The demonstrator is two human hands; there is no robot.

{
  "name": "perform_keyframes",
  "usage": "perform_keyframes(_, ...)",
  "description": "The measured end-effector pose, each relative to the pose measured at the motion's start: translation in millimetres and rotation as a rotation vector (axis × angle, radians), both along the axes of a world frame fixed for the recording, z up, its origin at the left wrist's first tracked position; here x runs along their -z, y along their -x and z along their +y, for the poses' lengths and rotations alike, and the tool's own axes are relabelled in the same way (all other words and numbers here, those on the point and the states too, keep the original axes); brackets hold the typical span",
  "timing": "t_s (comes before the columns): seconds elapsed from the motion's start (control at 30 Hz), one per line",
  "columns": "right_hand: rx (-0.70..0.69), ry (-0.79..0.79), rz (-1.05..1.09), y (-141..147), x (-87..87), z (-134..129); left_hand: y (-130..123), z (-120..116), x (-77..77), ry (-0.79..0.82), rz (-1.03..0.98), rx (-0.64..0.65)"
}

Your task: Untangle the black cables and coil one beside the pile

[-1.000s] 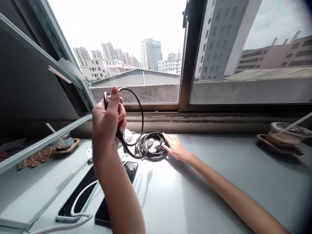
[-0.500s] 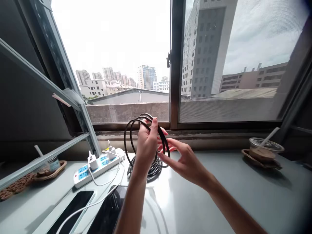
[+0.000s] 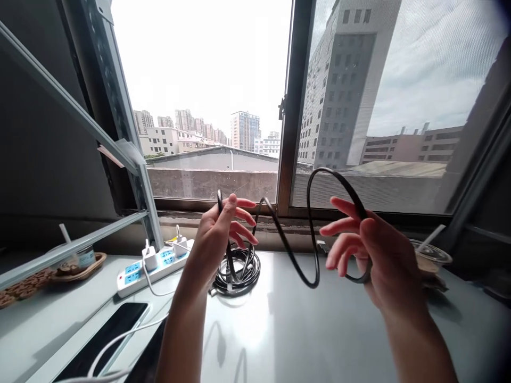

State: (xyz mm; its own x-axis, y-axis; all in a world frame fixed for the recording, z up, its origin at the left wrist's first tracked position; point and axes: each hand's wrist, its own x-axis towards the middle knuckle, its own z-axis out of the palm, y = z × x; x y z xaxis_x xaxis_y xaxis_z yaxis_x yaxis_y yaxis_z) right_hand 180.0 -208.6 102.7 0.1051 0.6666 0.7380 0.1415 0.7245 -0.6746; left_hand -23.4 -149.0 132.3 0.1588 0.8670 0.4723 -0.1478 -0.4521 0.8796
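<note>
A black cable [image 3: 284, 238] hangs in loose waves between my two hands, above the table. My left hand [image 3: 223, 226] holds one part of it between the thumb and palm, with the other fingers spread. On the right, my right hand [image 3: 371, 244] has a loop of the cable in the crook of its thumb, its fingers curved toward the left. A connector [image 3: 322, 246] shows just left of the right fingers. Below and behind my left hand, a coiled black cable [image 3: 252, 276] lies on the table.
A white power strip [image 3: 157, 267] with white plugs stands at the left, near a phone [image 3: 106, 338] and a white cord. Lidded cups stand at far left [image 3: 85, 258] and right [image 3: 433, 255]. A metal frame [image 3: 146, 202] rises at the left, before the window.
My hands have moved apart, the right one far to the right. The cable that was looped at my left hand is now stretched out in waves between both hands.
</note>
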Motion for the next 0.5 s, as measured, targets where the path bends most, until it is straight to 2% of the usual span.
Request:
perform_keyframes(0.2,-0.055,0.06,-0.063,23.7,2.7,-15.5,-10.2,-5.4,2.1,0.061,0.07,0.165)
perform_keyframes(0.27,-0.085,0.092,-0.009,22.1,1.8,-16.4,-10.5,-8.9,1.9,0.03,0.08,0.168)
perform_keyframes(0.37,-0.124,0.092,0.074,8.6,-1.6,-15.3,-5.3,-12.0,1.2,-0.057,0.056,0.089)
perform_keyframes(0.5,-0.006,0.037,0.087,-9.0,-5.5,-13.3,3.5,-10.0,0.6,-0.129,0.003,-0.078)
